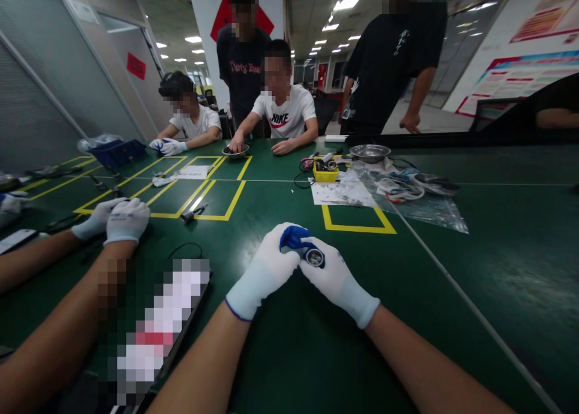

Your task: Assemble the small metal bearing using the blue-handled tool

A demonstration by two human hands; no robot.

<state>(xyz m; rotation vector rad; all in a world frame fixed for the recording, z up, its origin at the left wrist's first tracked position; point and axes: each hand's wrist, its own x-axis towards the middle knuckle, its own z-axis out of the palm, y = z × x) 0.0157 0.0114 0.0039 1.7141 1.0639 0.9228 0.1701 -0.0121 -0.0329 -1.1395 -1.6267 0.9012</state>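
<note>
Head view: two gloved hands meet over the green table point(452, 323), near its front edge, where both can work in plain sight.
Part: a small round metal piece point(315, 257) sits in the right hand point(332, 275), its ringed end facing the wearer, probably so that the inside can be looked at.
Right fingers: curled around the piece, gripping it; this hand seems to bear its weight.
Left fingers: bent, the blue palm coating showing; the left hand point(271, 263) touches the right, perhaps to steady it. Whether it also grips something, I cannot tell.
Yellow bin: the bin point(325, 177) stands beyond the hands, filled with small items, likely to keep them from scattering.
Paper: a white sheet point(323, 195) lies by the bin with small bits on it, which its pale surface makes easier to spot.
Tape: a yellow outline point(359, 228) below the sheet seems to mark a work spot.
Bag: clear plastic point(446, 215) lies to the right, cables on it, apart from the hands.
Bowl: a metal dish point(370, 153) rests behind the bag.
</note>
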